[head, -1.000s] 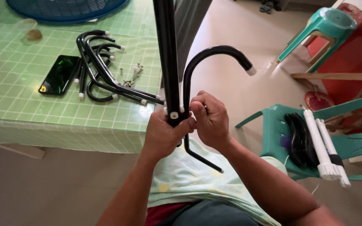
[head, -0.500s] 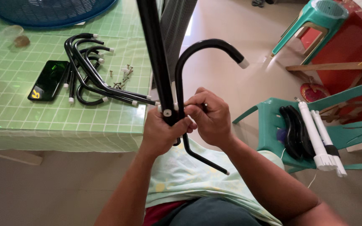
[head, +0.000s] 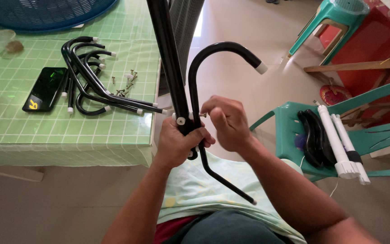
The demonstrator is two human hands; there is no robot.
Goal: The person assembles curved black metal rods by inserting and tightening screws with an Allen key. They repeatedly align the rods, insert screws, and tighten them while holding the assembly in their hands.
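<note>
While the left hand (head: 179, 142) stays clenched on the black pole (head: 168, 63), the right hand (head: 226, 122) has lifted, pinching a screw (head: 201, 114).

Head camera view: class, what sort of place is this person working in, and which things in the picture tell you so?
Probably a room in a home. A table with a green checked cloth holds a phone and spare black hooks; teal plastic chairs and a stool stand on a pale tiled floor.

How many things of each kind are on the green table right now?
Curved black tubes: cannot count exactly, a tangled pile
Phones: 1
Blue baskets: 1
Clear cups: 1
Screws: a small scatter, too small to count
Total: 5 kinds
</note>
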